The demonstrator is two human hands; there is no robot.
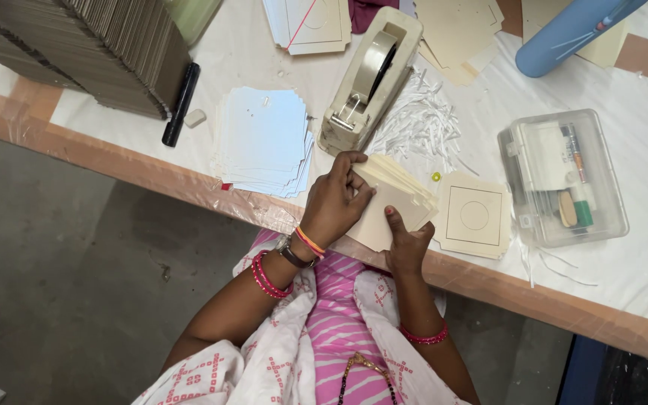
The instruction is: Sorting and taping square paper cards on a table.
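A stack of cream card pieces [397, 193] rests on the white table top [624, 270] near its front edge. My left hand [337, 201] lies over the stack's left side, fingers curled onto it. From below, my right hand [406, 244] grips the stack, its thumb pressed on the top card. A beige tape dispenser [369, 75] stands just behind the stack, touching distance from my left fingers. One flat cream card with a printed square and circle [474, 216] lies to the right of the stack.
A pile of pale blue cards [264, 142] lies to the left, beside a black marker [180, 105] and a tall stack of brown boards [76, 52]. White paper shreds [421, 124] lie behind. A clear plastic box with stationery [564, 176] sits right; a blue tube [571, 34] lies far right.
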